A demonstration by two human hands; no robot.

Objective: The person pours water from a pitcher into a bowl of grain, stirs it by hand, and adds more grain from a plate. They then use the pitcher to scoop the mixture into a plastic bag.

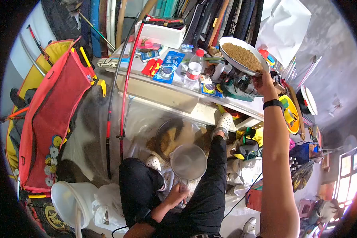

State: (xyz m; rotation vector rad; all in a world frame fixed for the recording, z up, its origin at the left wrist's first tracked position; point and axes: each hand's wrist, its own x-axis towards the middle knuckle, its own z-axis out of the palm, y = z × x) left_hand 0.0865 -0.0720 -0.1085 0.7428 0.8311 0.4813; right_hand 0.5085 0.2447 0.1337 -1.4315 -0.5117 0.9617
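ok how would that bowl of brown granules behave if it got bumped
The bowl would probably feel fairly heavy for its size, since granules cover most of its inside. They look loose and the top is open, so a jolt could spill some. It may tip too, as the right hand grips just one edge.

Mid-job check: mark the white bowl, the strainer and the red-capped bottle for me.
White bowl (234, 64): head view, on its side, near the rim.
Strainer (189, 162): head view, on the middle of its round mesh.
Red-capped bottle (193, 69): head view, on the middle of its body.
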